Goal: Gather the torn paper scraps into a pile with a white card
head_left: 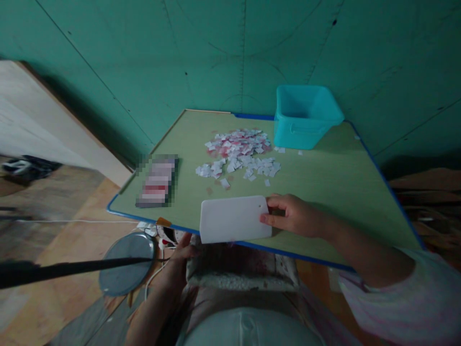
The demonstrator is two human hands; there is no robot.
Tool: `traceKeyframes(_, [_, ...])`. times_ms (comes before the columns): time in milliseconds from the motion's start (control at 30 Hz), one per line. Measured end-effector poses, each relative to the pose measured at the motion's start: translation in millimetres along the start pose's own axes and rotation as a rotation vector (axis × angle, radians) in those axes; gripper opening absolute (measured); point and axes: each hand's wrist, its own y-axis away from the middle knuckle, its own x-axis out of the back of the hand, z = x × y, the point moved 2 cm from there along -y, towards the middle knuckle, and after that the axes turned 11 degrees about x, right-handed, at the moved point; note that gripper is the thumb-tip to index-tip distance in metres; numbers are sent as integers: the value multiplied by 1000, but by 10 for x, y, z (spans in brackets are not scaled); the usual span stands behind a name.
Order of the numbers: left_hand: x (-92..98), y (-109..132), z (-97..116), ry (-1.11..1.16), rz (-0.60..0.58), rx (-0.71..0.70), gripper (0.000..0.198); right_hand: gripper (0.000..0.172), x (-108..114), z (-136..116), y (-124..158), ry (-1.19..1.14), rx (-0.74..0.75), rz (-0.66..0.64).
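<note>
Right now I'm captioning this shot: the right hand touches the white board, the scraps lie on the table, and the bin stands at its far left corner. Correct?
Not quite: the head view shows the bin at the far right corner of the table, not the far left. The right hand does touch the white board, and the scraps lie on the table.

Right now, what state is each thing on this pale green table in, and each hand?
Thin white rectangular board: held at the front edge of the table.
Small white paper-like pieces: loose, heaped and scattered.
Teal plastic bin: upright, open.
Dark rectangular object: lying flat, pixelated.
Right hand: closed on the board.
Left hand: low, grip unclear.
</note>
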Motion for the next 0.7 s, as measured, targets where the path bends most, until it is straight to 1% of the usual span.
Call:
traceKeyframes(67, [12, -19, -20, 25, 21, 24, 42, 24, -13, 18, 3, -35, -18, 32])
traceKeyframes(133, [27, -49, -38, 46, 9, 50, 38, 26, -21, 47, 6, -48, -57, 79])
traceKeyframes(200, [38, -74, -46, 38, -8, 50, 39, 27, -25, 71, 9, -29, -88, 117])
traceKeyframes(267, [40, -89, -46, 22, -14, 40, 41, 27, -29, 79, 11, 3, -97, 129])
traceKeyframes(500, [-15, -93, -13, -12, -23, 35, 42, 24, -55, 41, 15, 74, -88, 63])
traceKeyframes(700, [-62, -103, 20, -17, -88, -17, 49, 25, -54, 19, 23, 111, -110, 43])
